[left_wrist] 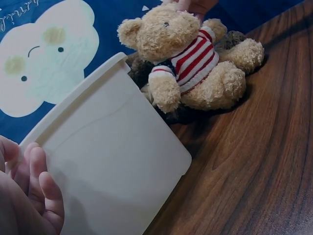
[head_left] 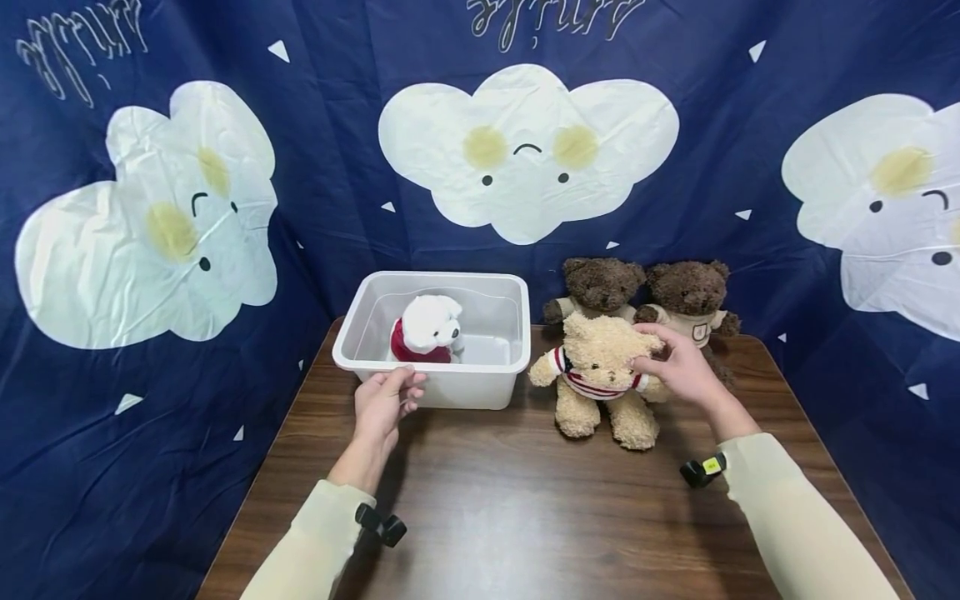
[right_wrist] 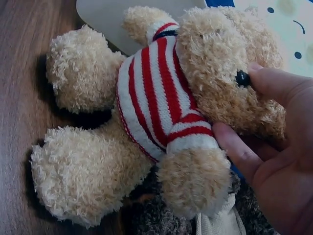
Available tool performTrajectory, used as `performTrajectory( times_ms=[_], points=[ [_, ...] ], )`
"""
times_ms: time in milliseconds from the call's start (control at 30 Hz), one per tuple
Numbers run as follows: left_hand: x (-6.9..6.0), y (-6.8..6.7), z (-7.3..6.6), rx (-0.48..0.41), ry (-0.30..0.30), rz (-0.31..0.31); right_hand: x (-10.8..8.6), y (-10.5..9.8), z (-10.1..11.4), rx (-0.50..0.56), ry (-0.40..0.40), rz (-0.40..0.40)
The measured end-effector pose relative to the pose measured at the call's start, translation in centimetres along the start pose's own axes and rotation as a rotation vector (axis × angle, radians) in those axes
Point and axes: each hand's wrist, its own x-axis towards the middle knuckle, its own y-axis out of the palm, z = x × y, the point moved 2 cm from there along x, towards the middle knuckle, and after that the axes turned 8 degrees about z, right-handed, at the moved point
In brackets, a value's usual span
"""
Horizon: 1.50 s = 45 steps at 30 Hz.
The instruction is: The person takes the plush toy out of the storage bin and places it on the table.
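A light tan teddy bear (head_left: 600,358) in a red-and-white striped sweater (right_wrist: 151,93) sits on the table, right of a white bin (head_left: 465,387). My right hand (head_left: 678,367) grips its head from the right, thumb beside one eye in the right wrist view. Inside the bin a white plush dog (head_left: 429,325) with a red garment sits toward the left. My left hand (head_left: 384,404) holds the bin's front rim near its left corner; in the left wrist view the hand (left_wrist: 32,191) has its fingers curled at the rim.
Two dark brown bears (head_left: 603,283) in beige clothes sit behind the tan bear, against a blue cloth backdrop (head_left: 337,225) with clouds. The wooden table (head_left: 510,500) extends in front of the bin and bears.
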Motion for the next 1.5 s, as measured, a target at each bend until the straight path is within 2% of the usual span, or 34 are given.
performTrajectory(
  times_ms=[200,500,800,1033,1300,1500],
  points=[
    [-0.1,-0.3,-0.2,-0.001,0.006,0.000,0.8,0.1,-2.0,-0.026,0.009,-0.010],
    [0.0,-0.2,-0.6,0.009,0.006,0.006,2.0,-0.4,-1.2,0.003,-0.040,-0.011],
    [0.1,-0.2,-0.3,0.001,-0.006,0.005,2.2,-0.8,-0.6,-0.065,0.020,-0.004],
    [0.1,-0.1,-0.2,0.002,-0.010,0.010,2.6,-1.1,-0.4,-0.055,0.053,-0.004],
    [0.1,0.0,-0.1,0.004,-0.010,0.015,3.4,-0.8,-0.3,-0.152,-0.008,-0.015],
    [0.1,0.0,0.0,0.000,-0.009,0.013,3.7,-0.6,-0.3,-0.193,0.001,0.006]
  ],
)
